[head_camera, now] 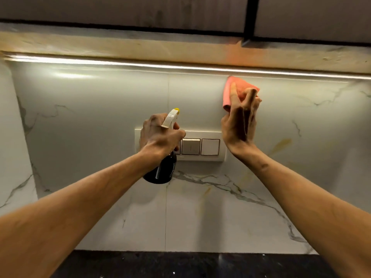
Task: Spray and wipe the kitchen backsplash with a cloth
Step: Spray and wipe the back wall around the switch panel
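Observation:
The marble-look backsplash (pixel 100 137) fills the view under a lit strip. My left hand (pixel 160 135) grips the neck of a dark spray bottle (pixel 163 171) with a white trigger head and yellow nozzle, held in front of the switch panel. My right hand (pixel 240 125) presses a folded pink cloth (pixel 230 91) flat against the backsplash high up, just under the light strip and right of the vertical tile joint. The fingers lie stretched over the cloth.
A white switch panel (pixel 200 146) with several square switches sits on the wall between my hands. Yellowish smears (pixel 281 144) mark the tile to the right. A dark countertop (pixel 180 263) runs along the bottom. Wall cabinets (pixel 140 13) hang above.

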